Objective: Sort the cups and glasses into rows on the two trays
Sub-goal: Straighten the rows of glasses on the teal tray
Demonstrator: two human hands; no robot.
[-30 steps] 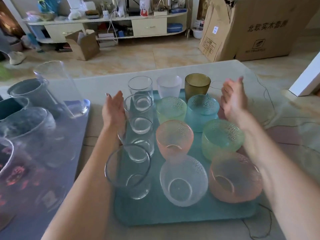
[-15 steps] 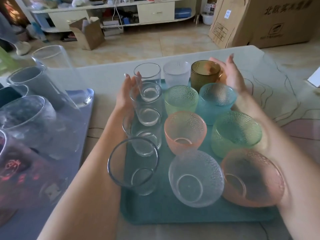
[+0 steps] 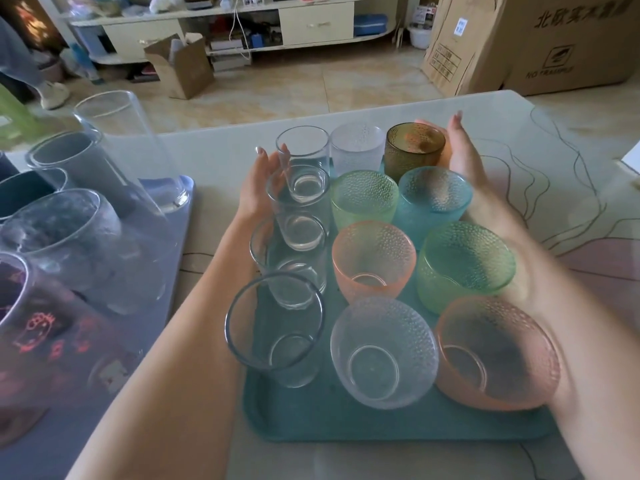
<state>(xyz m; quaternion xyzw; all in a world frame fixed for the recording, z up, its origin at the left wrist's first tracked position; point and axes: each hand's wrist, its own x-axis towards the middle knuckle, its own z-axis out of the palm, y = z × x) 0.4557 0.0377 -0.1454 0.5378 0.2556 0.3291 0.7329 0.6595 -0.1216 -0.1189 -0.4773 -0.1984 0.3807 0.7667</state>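
A teal tray (image 3: 346, 424) holds three rows of glasses. The left row is several clear tumblers (image 3: 301, 202). The middle and right rows are dimpled cups: green (image 3: 363, 197), blue (image 3: 433, 199), orange (image 3: 374, 258), clear (image 3: 382, 348), plus a frosted cup (image 3: 356, 145) and an amber cup (image 3: 414, 148) at the far end. My left hand (image 3: 258, 188) lies flat against the outer side of the clear tumblers, fingers apart. My right hand (image 3: 460, 154) is open and cupped against the amber cup's right side. A purple tray (image 3: 162, 244) at left carries tall glasses and mugs.
A tall clear glass (image 3: 128, 150) leans over the purple tray's far corner. The table's far edge runs just beyond the trays. Past it, on the floor, stand a large cardboard box (image 3: 540, 43) and a small open box (image 3: 183, 67) before a low cabinet.
Both hands moved inward from either side of the teal tray and now press against the outer glasses at the far end. The view tilted down and closer.
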